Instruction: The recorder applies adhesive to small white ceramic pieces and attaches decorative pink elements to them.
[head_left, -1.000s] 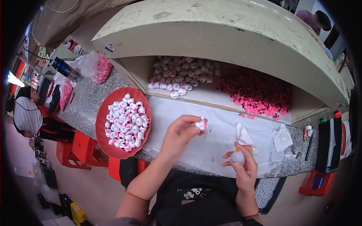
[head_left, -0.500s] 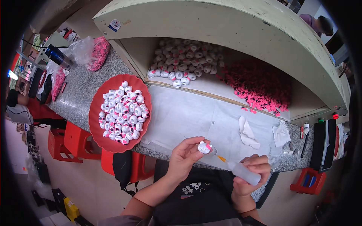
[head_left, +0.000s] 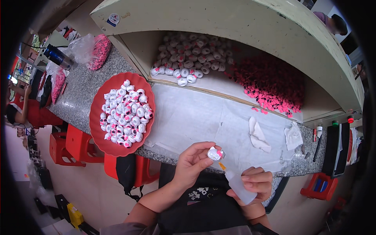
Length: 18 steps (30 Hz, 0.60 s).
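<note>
Pinched between the thumb and fingers of my left hand (head_left: 190, 163) is a small white toy head (head_left: 214, 153) with a pink bow and dark face lines. My right hand (head_left: 256, 183) grips a translucent white squeeze bottle (head_left: 239, 185), held tilted. Its yellow-orange nozzle tip (head_left: 222, 166) points up at the toy head and is close beneath it; whether they touch I cannot tell. To the left, a red scalloped bowl (head_left: 95, 131) holds a heap of similar white heads with pink and dark marks.
Inside the cream cabinet (head_left: 219, 17) lie a pile of white heads (head_left: 192, 55) and a mound of pink pieces (head_left: 270, 90). White paper (head_left: 196, 121) covers the worktop, with crumpled tissues (head_left: 258, 137) at right. Pink-filled bags (head_left: 100, 53) and a dark cup (head_left: 58, 56) stand far left.
The bottle has swung more upright and moved left, bringing its nozzle nearer the toy head. The head has turned in my left fingers. The view has shifted slightly.
</note>
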### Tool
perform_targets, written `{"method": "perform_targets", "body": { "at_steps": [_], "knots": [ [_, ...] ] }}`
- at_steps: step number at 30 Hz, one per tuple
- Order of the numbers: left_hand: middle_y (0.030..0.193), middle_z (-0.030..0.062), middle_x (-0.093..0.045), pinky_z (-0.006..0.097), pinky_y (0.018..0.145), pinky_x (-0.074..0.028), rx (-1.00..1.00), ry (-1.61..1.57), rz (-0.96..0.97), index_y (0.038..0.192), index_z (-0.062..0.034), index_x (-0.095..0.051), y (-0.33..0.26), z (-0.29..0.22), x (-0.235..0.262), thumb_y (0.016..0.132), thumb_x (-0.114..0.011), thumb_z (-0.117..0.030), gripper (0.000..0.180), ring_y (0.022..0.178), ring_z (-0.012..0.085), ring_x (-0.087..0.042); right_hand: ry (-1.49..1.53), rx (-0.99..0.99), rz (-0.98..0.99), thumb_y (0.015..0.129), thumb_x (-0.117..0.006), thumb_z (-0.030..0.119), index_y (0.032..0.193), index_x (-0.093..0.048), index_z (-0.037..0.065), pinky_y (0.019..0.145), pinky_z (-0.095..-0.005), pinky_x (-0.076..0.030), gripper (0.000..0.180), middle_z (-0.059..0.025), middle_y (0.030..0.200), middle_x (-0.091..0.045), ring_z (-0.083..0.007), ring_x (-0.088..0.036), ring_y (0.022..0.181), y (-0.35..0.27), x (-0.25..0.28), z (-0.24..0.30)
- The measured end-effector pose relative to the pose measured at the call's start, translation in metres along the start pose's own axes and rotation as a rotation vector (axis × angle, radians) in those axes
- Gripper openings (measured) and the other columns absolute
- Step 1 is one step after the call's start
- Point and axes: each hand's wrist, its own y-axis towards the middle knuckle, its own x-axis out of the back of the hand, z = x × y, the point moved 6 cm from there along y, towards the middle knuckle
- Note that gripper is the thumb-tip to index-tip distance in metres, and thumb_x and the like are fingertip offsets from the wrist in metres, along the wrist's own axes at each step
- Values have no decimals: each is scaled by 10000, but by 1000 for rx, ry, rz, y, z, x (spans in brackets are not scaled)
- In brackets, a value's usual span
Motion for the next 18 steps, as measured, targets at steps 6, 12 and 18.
{"method": "perform_targets", "body": {
  "at_steps": [6,12,18],
  "knots": [
    [1036,132,-505,283,851,-365,-5,-11,-20,1087,11,-419,-1,1,2,760,-507,16,339,979,181,-488,-22,-15,29,446,-788,18,836,-506,75,474,-270,-409,485,-72,839,-513,-186,-511,612,0,1,2],
    [1043,134,-504,291,857,-363,-17,-14,-7,1085,10,-419,-1,0,2,762,-508,12,335,980,184,-489,-31,-9,6,452,-782,9,831,-498,75,484,-274,-413,479,-68,842,-504,-182,-504,616,2,3,3],
    [1041,138,-506,295,857,-368,-8,-9,0,1083,7,-421,-1,1,2,760,-506,23,334,983,186,-491,-1,2,14,452,-782,11,833,-498,74,485,-276,-417,480,-68,855,-498,-183,-503,628,1,0,2]
  ]
}}
